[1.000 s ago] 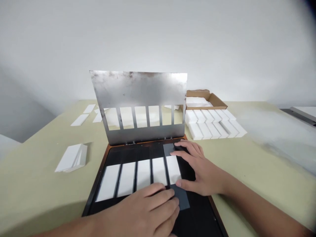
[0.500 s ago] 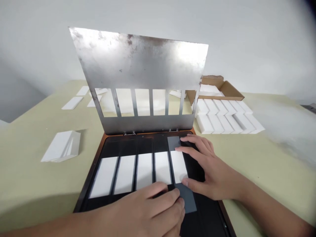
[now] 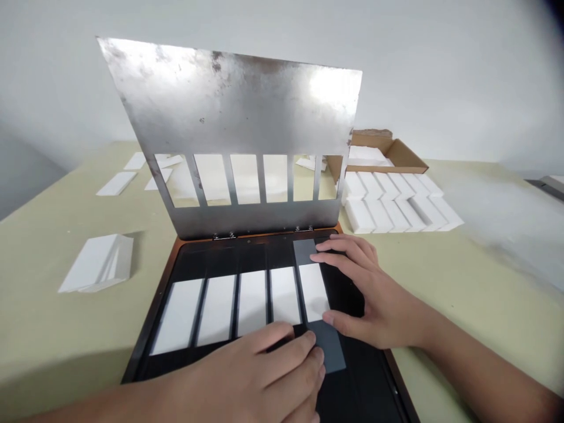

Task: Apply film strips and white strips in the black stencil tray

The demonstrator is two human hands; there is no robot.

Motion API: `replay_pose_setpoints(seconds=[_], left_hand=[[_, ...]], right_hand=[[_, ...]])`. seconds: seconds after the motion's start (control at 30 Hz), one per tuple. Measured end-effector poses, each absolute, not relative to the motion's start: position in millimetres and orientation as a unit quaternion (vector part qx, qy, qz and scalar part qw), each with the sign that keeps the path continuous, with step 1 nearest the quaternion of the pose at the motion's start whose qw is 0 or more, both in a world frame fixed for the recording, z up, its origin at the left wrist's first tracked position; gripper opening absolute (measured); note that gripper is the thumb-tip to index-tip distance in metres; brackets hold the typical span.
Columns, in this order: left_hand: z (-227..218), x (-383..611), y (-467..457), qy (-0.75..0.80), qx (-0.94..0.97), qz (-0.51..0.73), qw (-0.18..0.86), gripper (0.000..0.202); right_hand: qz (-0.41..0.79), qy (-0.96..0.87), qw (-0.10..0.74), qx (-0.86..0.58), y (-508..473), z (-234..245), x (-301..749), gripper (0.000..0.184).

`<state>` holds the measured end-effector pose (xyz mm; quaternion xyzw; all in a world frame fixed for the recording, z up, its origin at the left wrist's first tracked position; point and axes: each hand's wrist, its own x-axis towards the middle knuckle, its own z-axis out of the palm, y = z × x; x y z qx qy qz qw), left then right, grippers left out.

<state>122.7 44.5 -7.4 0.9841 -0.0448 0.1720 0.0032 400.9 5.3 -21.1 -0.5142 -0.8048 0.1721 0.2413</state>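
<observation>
Five white cards lie in a row on the black bed of a hinged jig (image 3: 233, 252), the rightmost white card (image 3: 314, 291) over a long grey strip (image 3: 331, 346). My right hand (image 3: 370, 288) is spread at that card's right side, forefinger near its upper corner and thumb at its lower corner. Another right fingertip touches the grey strip's upper end. My left hand (image 3: 268, 370) lies below the row, palm down with bent fingers, its fingertips resting at the strip's lower left edge. The jig's metal lid (image 3: 238, 111), with a row of rectangular windows, stands raised behind.
A small stack of white cards (image 3: 94, 261) sits to the left, with loose white cards (image 3: 117, 183) farther back. At right, rows of white card stacks (image 3: 396, 214) stand before an open cardboard box (image 3: 408, 155). Everything rests on a pale green table (image 3: 484, 258).
The view has shifted, so the scene sits slightly farther left and higher. Both hands keep nearly the same places around the rightmost white card and grey strip.
</observation>
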Motion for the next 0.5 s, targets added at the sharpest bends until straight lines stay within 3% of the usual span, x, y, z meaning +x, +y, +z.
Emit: replay_pose_setpoints(seconds=[0.2, 0.5], left_hand=[[-9.7, 122.5, 44.0, -0.058, 0.986, 0.155, -0.015, 0.022], [-8.4, 121.2, 41.6, -0.059, 0.984, 0.167, -0.026, 0.020]], right_hand=[[0.173, -0.799, 0.282, -0.502, 5.4, -16.9, 400.7, 0.059], [0.181, -0.819, 0.233, -0.493, 7.5, -21.4, 397.8, 0.059]])
